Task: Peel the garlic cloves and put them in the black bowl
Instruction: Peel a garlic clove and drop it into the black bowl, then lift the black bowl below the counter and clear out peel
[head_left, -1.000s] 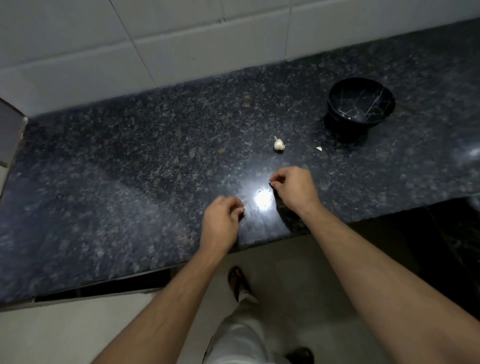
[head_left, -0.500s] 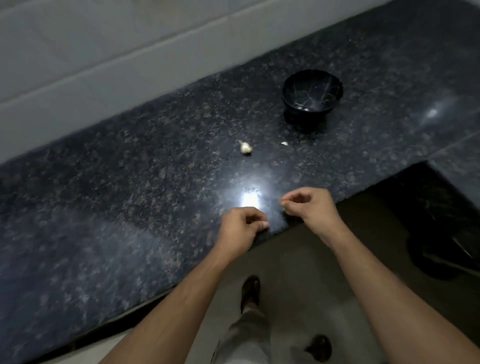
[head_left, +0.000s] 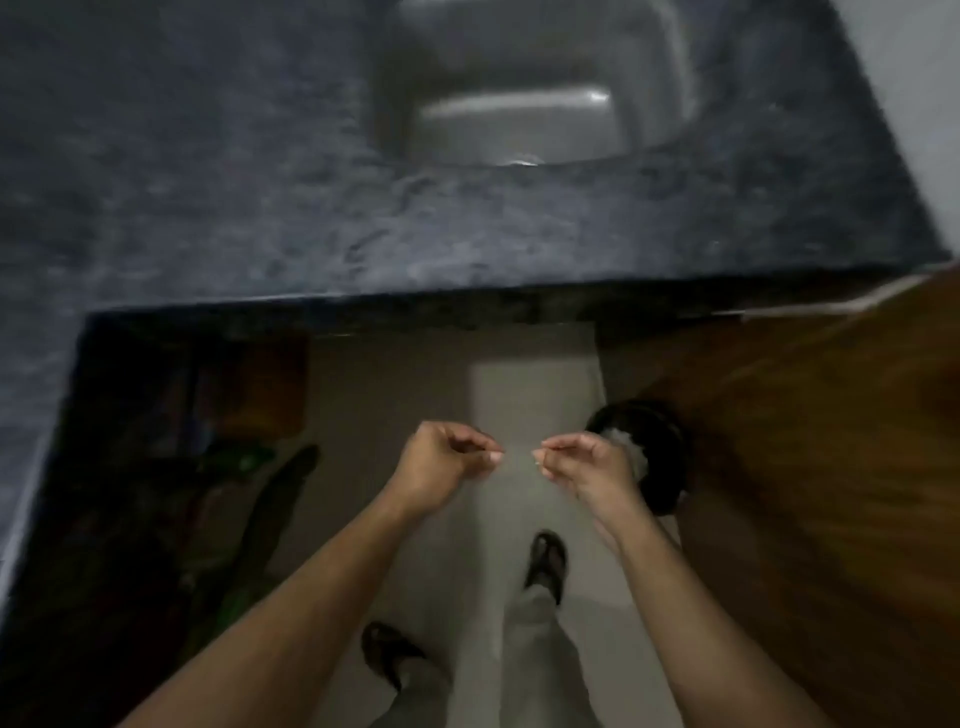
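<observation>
The black bowl and the garlic clove are out of view. My left hand (head_left: 447, 465) and my right hand (head_left: 582, 467) hover over the floor in front of the counter, close together, fingers curled with thumb and forefinger pinched. A pale fleck shows at each pinch; it looks like a scrap of garlic skin, but the frame is blurred. My right hand is just left of a round black bin (head_left: 660, 467) that stands on the floor with whitish scraps (head_left: 631, 452) inside.
A dark granite counter (head_left: 234, 208) runs across the top with a steel sink (head_left: 519, 109) set in it. A brown wooden door (head_left: 831, 467) fills the right. Dark shelving with clutter (head_left: 182, 467) lies under the counter at left. My sandalled feet (head_left: 545, 564) stand on pale floor.
The view has swung right, away from the bowl and garlic, to the sink and the floor bin. Both pinched hands have left the counter edge and now hang over the floor.
</observation>
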